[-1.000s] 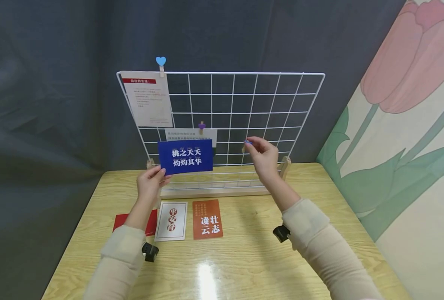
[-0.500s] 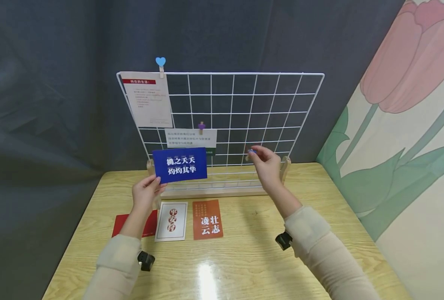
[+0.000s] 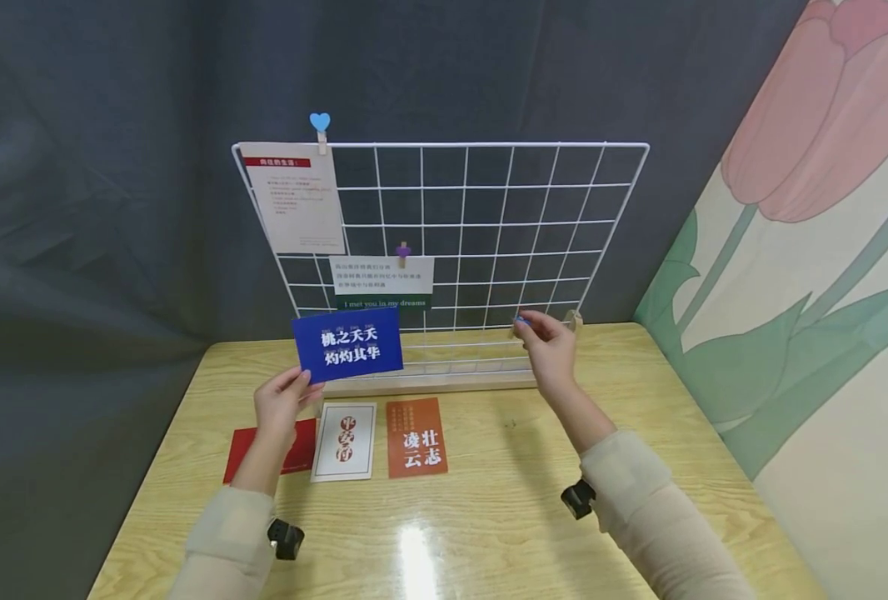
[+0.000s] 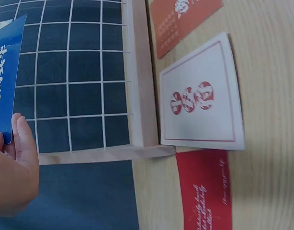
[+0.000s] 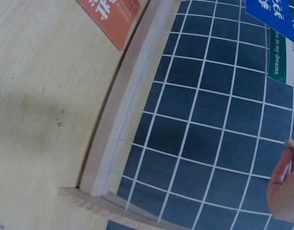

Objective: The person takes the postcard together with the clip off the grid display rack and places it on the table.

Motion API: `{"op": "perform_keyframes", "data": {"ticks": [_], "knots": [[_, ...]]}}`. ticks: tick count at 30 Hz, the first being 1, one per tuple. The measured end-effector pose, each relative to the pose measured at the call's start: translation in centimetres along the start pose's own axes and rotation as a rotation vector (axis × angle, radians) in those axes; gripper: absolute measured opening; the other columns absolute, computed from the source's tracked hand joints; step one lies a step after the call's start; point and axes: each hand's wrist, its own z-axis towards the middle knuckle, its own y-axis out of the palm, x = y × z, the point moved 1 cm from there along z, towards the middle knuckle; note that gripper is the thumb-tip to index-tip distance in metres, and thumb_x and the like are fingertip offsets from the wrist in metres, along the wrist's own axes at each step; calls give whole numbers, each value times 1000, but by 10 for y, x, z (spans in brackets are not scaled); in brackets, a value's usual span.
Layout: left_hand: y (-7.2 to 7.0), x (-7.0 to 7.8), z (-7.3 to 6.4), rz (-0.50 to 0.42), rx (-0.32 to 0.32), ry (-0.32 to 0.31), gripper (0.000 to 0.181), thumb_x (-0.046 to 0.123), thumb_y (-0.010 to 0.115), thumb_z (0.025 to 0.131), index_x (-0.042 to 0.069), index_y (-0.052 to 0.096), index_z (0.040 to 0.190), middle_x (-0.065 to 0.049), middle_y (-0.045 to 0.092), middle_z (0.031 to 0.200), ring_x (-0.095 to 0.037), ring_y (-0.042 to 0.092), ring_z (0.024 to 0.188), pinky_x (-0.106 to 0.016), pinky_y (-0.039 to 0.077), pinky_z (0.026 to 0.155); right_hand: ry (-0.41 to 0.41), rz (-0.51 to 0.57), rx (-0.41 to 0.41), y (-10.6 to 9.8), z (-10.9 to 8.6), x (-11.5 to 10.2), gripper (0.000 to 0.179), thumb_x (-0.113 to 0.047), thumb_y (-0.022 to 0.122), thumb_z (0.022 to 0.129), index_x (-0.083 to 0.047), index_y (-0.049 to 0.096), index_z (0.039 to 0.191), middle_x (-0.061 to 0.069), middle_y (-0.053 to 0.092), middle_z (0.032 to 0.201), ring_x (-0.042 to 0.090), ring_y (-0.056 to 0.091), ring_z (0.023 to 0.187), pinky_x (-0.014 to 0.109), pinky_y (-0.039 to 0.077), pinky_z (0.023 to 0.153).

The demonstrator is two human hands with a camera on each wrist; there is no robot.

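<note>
My left hand (image 3: 281,404) pinches the lower left corner of a blue card (image 3: 348,343) with white characters, held tilted in front of the wire grid (image 3: 481,225). In the left wrist view part of that card (image 4: 7,76) shows at the left edge, thumb and fingers on its corner. My right hand (image 3: 551,350) pinches a small wooden clothespin (image 5: 291,143) with a blue decoration, before the grid's lower right. A white and green card (image 3: 380,279) hangs on the grid under a purple clip (image 3: 403,252), just above the blue card.
A white sheet (image 3: 294,200) hangs at the grid's upper left under a blue heart clip (image 3: 320,123). On the table (image 3: 504,517) lie a red card (image 3: 301,446), a white card (image 3: 344,442) and an orange card (image 3: 417,437). The grid stands on a wooden base (image 3: 429,382).
My left hand has drawn the blue card down and left, uncovering more of the white and green card. My right hand has moved down and slightly right with the clothespin.
</note>
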Motion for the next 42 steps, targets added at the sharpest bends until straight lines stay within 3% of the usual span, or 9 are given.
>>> {"op": "perform_keyframes", "data": {"ticks": [9, 14, 26, 36, 42], "knots": [[-22, 13, -26, 87, 63, -29, 43, 33, 69, 70, 9, 62, 105, -15, 59, 97, -27, 61, 78, -32, 51, 62, 70, -40, 50, -22, -10, 21, 17, 2, 59, 78, 10, 58, 94, 3, 62, 73, 5, 57, 61, 18, 46, 54], [-35, 12, -37, 124, 100, -66, 44, 35, 68, 70, 10, 62, 106, -14, 60, 96, -25, 61, 78, -31, 51, 60, 112, -40, 77, -35, -17, 34, 20, 3, 60, 78, 12, 57, 95, -3, 61, 70, 3, 56, 60, 17, 46, 54], [-42, 22, -59, 135, 109, -160, 50, 37, 66, 71, 10, 58, 113, -13, 58, 101, -23, 61, 81, -30, 50, 64, 155, -50, 118, -52, -23, 44, 21, 2, 59, 79, 11, 57, 97, -6, 60, 70, 4, 57, 61, 14, 46, 54], [-52, 15, -62, 87, 145, -166, 50, 31, 68, 71, 4, 56, 112, -14, 59, 99, -25, 61, 77, -33, 51, 61, 153, -61, 140, -59, -27, 51, 21, 1, 60, 79, 11, 58, 96, 0, 63, 74, 5, 58, 61, 15, 46, 53], [-58, 11, -68, 121, 160, -207, 53, 32, 67, 72, 6, 54, 116, -14, 55, 102, -23, 62, 77, -31, 51, 61, 146, -103, 145, -66, -30, 56, 20, -1, 60, 79, 10, 58, 95, 2, 64, 77, 6, 58, 62, 17, 46, 53]]}}
